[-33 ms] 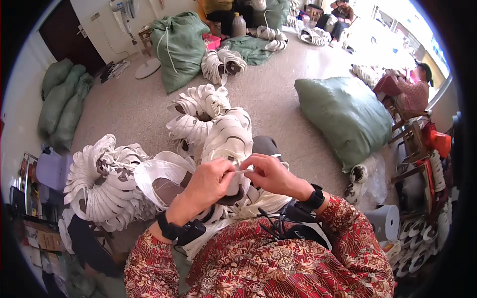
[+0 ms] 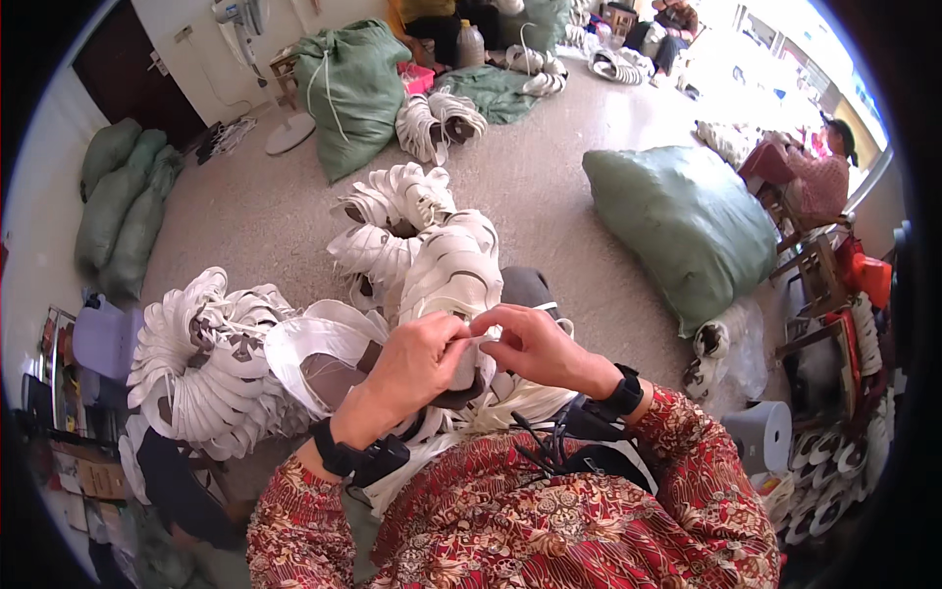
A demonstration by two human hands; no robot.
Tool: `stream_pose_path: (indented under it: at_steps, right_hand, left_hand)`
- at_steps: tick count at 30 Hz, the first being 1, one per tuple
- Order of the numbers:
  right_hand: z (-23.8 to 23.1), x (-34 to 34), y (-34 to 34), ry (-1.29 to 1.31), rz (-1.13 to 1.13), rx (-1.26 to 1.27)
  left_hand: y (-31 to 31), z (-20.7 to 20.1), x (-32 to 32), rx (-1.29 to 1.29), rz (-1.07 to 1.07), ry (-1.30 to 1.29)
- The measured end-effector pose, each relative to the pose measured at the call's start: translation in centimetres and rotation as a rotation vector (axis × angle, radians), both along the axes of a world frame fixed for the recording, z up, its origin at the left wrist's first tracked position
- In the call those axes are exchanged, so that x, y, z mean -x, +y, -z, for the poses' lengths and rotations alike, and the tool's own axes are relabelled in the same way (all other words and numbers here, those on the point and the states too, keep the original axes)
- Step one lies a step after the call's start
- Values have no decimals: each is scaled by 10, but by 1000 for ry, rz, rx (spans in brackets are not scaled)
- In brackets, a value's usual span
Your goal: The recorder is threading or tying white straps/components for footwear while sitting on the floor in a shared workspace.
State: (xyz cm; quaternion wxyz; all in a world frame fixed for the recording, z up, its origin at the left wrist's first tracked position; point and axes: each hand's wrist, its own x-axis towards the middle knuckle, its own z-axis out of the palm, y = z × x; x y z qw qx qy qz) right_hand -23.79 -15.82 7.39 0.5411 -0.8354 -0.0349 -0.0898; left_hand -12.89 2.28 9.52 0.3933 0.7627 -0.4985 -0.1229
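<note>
In the middle, my left hand (image 2: 420,358) and my right hand (image 2: 542,346) meet with fingertips pinched close together. Between them runs a thin white strip, like a shoelace (image 2: 478,341); most of it is hidden by my fingers. Directly below, partly covered by my hands, is a white shoe upper (image 2: 469,371) with a dark lining. Beside my left wrist lies another white shoe upper (image 2: 312,358), its grey-brown inside showing. A bundle of pale laces (image 2: 510,404) rests across my lap. Beyond my fingers stretches a nested row of white uppers (image 2: 453,265).
More nested uppers (image 2: 211,363) are heaped at left. A big green sack (image 2: 682,231) lies at right, another green sack (image 2: 353,98) stands at the back, and several sacks (image 2: 128,206) lean by the door. A seated person (image 2: 819,177) is at far right; others sit at the back.
My fingertips have shifted slightly, with the right index finger closer to my left hand's pinch. The white strip between them shows less. The heaps around are unchanged.
</note>
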Motion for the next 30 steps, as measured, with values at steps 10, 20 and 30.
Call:
stream_pose_path:
  at_steps: [10, 20, 30]
  right_hand:
    - [42, -7, -21, 239, 116, -533]
    - [34, -12, -7, 67, 151, -345]
    - [52, -25, -5, 53, 132, -279]
  left_hand:
    - [4, -14, -22, -325, 193, -252]
    - [-13, -11, -58, -158, 0, -98]
    - [-22, 10, -89, -255, 89, 543]
